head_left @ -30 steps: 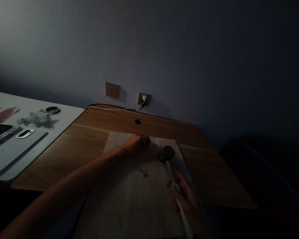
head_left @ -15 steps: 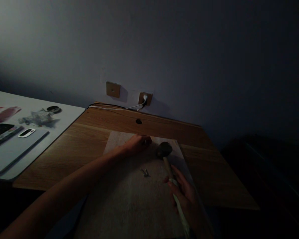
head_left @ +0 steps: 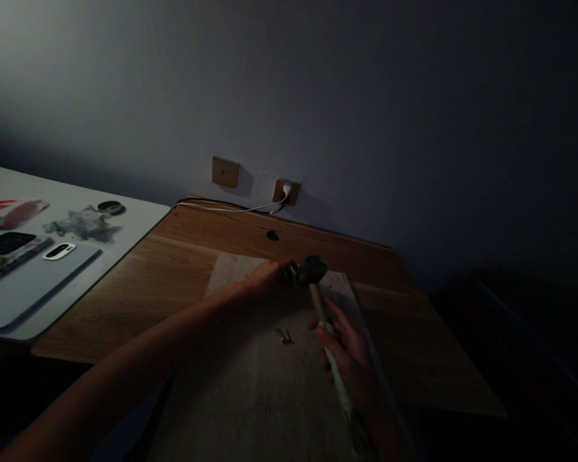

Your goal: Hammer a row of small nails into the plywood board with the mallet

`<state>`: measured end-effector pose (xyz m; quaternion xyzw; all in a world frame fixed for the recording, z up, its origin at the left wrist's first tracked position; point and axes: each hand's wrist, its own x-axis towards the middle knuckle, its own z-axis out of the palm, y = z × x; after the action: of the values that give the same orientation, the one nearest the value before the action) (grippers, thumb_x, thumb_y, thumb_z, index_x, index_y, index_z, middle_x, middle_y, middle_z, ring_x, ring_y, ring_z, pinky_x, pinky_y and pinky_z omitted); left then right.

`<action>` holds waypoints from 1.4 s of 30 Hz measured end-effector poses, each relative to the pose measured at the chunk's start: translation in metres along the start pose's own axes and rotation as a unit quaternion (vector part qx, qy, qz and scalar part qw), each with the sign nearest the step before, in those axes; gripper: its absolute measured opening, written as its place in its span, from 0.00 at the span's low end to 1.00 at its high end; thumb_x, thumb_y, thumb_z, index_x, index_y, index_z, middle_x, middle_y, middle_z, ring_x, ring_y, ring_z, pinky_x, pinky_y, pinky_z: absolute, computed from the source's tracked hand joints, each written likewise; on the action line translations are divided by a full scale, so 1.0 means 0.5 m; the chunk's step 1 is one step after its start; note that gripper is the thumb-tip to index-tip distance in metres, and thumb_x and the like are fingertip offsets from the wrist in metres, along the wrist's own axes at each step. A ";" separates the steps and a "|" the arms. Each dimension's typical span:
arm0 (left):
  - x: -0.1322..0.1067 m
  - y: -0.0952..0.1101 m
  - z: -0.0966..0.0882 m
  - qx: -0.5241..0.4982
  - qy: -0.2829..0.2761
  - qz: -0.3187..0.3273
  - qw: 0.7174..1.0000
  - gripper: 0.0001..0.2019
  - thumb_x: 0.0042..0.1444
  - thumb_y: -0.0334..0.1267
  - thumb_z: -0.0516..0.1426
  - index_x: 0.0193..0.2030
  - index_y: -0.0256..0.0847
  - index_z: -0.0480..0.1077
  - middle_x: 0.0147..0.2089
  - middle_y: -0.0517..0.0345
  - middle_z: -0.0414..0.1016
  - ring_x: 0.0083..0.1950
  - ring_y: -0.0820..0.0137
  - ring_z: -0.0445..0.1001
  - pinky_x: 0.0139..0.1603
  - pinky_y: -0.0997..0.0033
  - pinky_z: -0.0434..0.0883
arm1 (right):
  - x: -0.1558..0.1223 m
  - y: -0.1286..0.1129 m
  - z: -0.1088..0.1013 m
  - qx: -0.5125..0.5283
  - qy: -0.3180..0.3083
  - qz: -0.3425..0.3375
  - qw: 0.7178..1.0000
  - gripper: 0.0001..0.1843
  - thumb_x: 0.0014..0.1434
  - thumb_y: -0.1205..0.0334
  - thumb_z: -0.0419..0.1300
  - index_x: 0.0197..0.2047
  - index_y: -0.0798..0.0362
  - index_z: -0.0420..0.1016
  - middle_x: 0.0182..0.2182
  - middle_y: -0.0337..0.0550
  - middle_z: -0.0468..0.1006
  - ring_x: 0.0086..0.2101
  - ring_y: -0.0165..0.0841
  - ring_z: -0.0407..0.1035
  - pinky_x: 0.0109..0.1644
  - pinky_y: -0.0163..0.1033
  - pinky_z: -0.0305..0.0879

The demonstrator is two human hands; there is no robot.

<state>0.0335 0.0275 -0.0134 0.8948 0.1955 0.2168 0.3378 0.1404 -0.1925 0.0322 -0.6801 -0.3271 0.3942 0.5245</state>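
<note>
My right hand (head_left: pixel 349 353) is wrapped round the pale handle of a hammer (head_left: pixel 311 271). Its dark, bulky head is raised over the far part of a wooden board (head_left: pixel 255 385), right beside my left fingertips. My left hand (head_left: pixel 268 280) rests at the board's far side, its fingers pinched together. What they pinch, if anything, is too dark and small to make out. A few small metal nails or screws (head_left: pixel 284 335) lie together on the board between my two hands.
The board lies on a wooden desk (head_left: pixel 139 282) against the wall. A white table (head_left: pixel 139 215) adjoins on the left, bearing a light grey laptop-like slab (head_left: pixel 38 289), crumpled plastic (head_left: pixel 89 221) and a dark round item (head_left: pixel 111 207). Cables run to a wall socket (head_left: pixel 293 192).
The hammer head has moved up and left, closer to my left fingers. My right hand has risen slightly with it. My left hand stays at about the same spot on the board.
</note>
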 end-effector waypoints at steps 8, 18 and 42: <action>0.001 -0.018 0.011 -0.003 0.026 0.015 1.000 0.17 0.55 0.30 0.62 0.52 0.39 0.72 0.41 0.55 0.82 0.40 0.67 0.80 0.40 0.73 0.71 | 0.010 0.004 0.008 -0.012 -0.020 -0.009 1.000 0.35 0.58 0.48 0.64 0.66 0.50 0.66 0.38 0.40 0.77 0.18 0.23 0.60 0.15 0.30 0.59; 0.002 -0.017 0.010 -0.005 0.038 0.019 0.999 0.17 0.55 0.30 0.62 0.52 0.41 0.72 0.42 0.56 0.82 0.41 0.66 0.80 0.40 0.72 0.71 | 0.016 0.013 0.007 -0.015 -0.021 -0.007 1.000 0.35 0.57 0.49 0.65 0.66 0.48 0.67 0.39 0.40 0.77 0.18 0.24 0.61 0.14 0.30 0.59; -0.033 0.062 -0.037 0.192 -0.080 0.143 0.968 0.08 0.60 0.38 0.61 0.45 0.41 0.70 0.44 0.54 0.75 0.42 0.66 0.76 0.40 0.70 0.69 | -0.055 0.053 -0.051 -0.020 0.016 0.015 1.000 0.36 0.59 0.44 0.65 0.67 0.45 0.65 0.42 0.42 0.77 0.18 0.21 0.60 0.14 0.29 0.59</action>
<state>0.0166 0.0072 0.0163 0.9760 0.0759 0.1487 0.1398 0.1508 -0.2338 0.0155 -0.7015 -0.3161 0.3841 0.5104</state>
